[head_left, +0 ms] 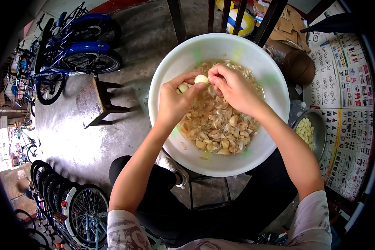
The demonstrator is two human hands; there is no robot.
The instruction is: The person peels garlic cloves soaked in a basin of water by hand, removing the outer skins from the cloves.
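A large white basin (162, 79) stands in front of me, holding water with many unpeeled garlic cloves and loose skins (221, 125). Above its far half, my left hand (177, 96) pinches a pale peeled garlic clove (201, 79) between thumb and forefinger. Further pale cloves (182, 88) sit in the curl of the same hand. Close beside the clove, my right hand (233, 87) is closed, with thumb and forefinger pressed together. What lies between those fingertips, perhaps a scrap of skin, is too small to make out.
A metal bowl (319, 135) of peeled cloves stands right of the basin. A wooden stool (93, 102) is on the floor at left, with bicycles (87, 54) behind it and tyres (50, 179) nearer. Dark bars (177, 21), a ball (242, 23) and a brown pot (298, 66) stand beyond the basin.
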